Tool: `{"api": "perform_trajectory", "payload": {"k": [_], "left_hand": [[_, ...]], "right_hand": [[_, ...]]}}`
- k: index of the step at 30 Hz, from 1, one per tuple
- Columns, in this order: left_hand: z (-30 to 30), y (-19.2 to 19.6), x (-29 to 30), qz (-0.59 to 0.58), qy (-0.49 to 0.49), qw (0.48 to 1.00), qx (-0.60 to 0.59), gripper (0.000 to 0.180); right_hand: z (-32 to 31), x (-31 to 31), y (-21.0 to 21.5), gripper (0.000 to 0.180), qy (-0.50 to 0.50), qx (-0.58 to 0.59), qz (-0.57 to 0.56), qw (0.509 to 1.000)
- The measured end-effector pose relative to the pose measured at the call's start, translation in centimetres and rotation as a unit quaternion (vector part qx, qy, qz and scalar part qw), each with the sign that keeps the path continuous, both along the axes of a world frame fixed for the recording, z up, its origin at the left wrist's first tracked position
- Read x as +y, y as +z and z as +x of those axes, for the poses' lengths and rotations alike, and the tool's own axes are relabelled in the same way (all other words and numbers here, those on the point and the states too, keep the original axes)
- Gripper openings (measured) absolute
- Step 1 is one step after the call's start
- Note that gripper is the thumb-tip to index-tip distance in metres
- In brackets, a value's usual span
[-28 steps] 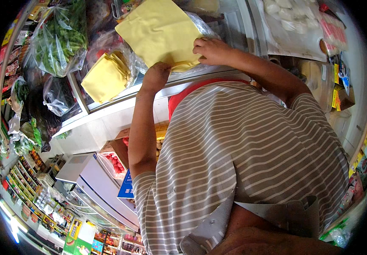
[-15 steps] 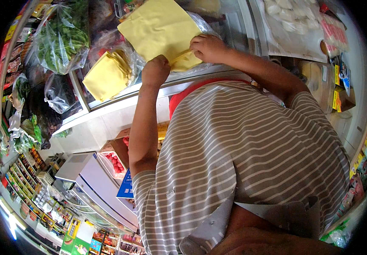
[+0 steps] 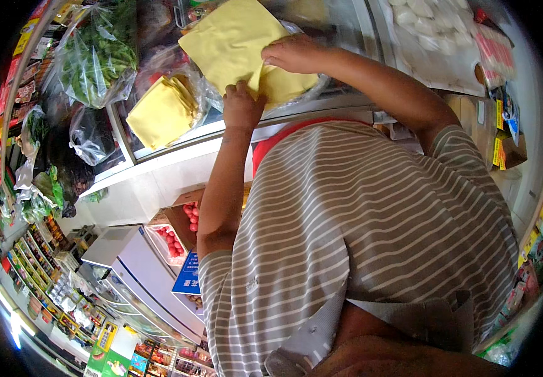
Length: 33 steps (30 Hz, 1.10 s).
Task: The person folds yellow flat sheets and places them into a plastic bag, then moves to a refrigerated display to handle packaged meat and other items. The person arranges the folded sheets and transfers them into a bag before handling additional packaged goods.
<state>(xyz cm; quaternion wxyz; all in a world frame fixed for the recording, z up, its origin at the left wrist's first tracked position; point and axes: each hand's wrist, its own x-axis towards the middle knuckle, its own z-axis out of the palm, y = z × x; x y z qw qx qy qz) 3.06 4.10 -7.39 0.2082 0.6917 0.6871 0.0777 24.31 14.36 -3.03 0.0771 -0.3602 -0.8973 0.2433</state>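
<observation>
A large, thin, pale yellow tofu sheet (image 3: 230, 39) lies on clear plastic on the glass-topped counter in front of me. Its near edge is lifted and folded between my hands, with more yellow sheet showing beneath. My right hand (image 3: 293, 54) pinches the lifted edge between thumb and fingers. Closed on the near edge, thumb toward the fold, is my left hand (image 3: 243, 108). To the left of it sits a stack of folded yellow tofu sheets (image 3: 163, 113) on clear plastic.
Bagged leafy greens (image 3: 95, 60) stand at the far left of the counter. A white cutting board (image 3: 438, 60) with bagged white pieces lies at the right. Below the counter's left side are a box of red fruit (image 3: 169, 242) and a white freezer (image 3: 139, 267).
My right hand has moved left and slightly farther away, carrying the sheet's edge into a raised fold. My left hand has shifted a little right and nearer me.
</observation>
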Motion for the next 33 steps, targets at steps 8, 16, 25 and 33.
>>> {"api": "perform_trajectory", "payload": {"k": [8, 16, 25, 33], "left_hand": [[-4.7, 9.1, -1.3, 0.221, -0.001, 0.966, -0.131, 0.028], [-5.2, 9.8, -7.6, -0.069, -0.014, 0.942, -0.327, 0.014], [-5.4, -3.1, 3.5, 0.2, 0.03, 0.975, -0.092, 0.025], [-3.9, -2.3, 4.8, 0.068, 0.186, 0.971, -0.133, 0.025]], "right_hand": [[2.1, -0.7, 8.3, 0.02, -0.01, 0.112, 0.023, 0.993], [7.2, -6.8, 7.7, 0.026, -0.046, 0.061, -0.209, 0.975], [2.3, 2.4, -5.1, 0.035, -0.139, -0.016, -0.056, 0.989], [-0.1, 1.9, -3.9, 0.036, -0.158, -0.016, 0.164, 0.973]]}}
